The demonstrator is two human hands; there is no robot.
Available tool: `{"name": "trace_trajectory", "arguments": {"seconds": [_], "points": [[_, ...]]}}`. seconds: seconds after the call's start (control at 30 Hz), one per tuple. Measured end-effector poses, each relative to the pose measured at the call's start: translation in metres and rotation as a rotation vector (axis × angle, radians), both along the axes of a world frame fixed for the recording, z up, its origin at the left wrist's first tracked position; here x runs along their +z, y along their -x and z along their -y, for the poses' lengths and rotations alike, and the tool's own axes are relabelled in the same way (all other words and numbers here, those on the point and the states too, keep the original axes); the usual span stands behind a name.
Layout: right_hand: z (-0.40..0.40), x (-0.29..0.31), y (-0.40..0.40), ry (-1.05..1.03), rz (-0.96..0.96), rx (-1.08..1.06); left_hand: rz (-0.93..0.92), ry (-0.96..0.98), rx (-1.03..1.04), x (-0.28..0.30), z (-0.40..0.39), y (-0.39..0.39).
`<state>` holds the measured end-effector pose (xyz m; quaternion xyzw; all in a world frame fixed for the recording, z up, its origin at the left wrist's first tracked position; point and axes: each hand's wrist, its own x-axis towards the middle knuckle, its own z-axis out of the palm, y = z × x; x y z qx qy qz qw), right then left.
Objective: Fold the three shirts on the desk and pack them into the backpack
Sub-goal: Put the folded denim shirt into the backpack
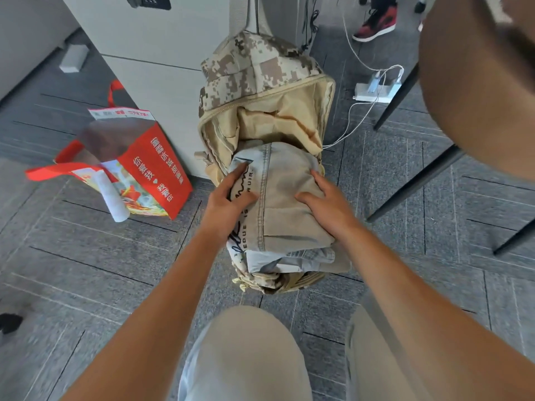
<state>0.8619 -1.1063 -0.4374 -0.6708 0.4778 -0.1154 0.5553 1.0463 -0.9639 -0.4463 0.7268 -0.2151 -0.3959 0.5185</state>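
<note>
A grey carpet-tile floor with thin pale and dark lines runs under everything here. On it a camouflage backpack leans against a pale grey cabinet, its main compartment unzipped and its tan lining showing. A stack of folded shirts, beige on top with paler layers beneath, sits halfway into that opening, the near end still outside. The left hand grips the stack's left edge, fingers curled over printed lettering; the right hand presses on the right side, fingers bent over the cloth. To the left of the backpack stands a red shopping bag with a white rolled tube leaning out. Right of the backpack lie a white power strip with white cables, and black chair legs. A red and black shoe shows at the top. Beige trousers fill the foreground.
</note>
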Motion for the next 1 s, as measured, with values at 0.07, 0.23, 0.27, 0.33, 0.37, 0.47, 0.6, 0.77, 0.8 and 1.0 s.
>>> {"name": "trace_trajectory", "arguments": {"seconds": [0.07,0.23,0.27,0.33,0.37,0.47,0.6,0.77,0.8,1.0], "points": [[0.002,-0.001,0.001,0.000,-0.014,0.001,0.027,-0.004,-0.017,-0.002,0.003,0.000],[0.014,-0.004,-0.005,0.042,-0.115,0.099,0.094,-0.109,-0.045,-0.009,0.006,0.008],[0.016,-0.006,-0.006,0.053,-0.148,0.121,0.143,-0.150,-0.081,-0.010,0.007,0.010],[0.019,-0.008,-0.009,0.068,-0.205,0.154,0.248,-0.245,-0.157,-0.004,0.011,0.014],[0.021,-0.008,-0.011,0.074,-0.223,0.165,0.294,-0.283,-0.185,0.000,0.013,0.016],[0.026,-0.003,-0.011,0.083,-0.229,0.179,0.362,-0.382,-0.242,-0.004,0.020,0.012],[0.022,0.007,0.002,0.235,-0.246,0.176,0.420,-0.422,-0.261,0.000,0.018,0.019],[0.006,0.023,0.010,0.626,-0.252,0.332,0.869,-0.299,-0.243,0.017,0.008,0.048],[0.002,0.021,0.009,0.588,-0.233,0.374,0.892,-0.241,-0.279,0.013,0.012,0.049],[-0.004,-0.012,0.007,0.444,-0.332,0.477,0.900,-0.416,-0.446,-0.029,0.035,0.035]]}}
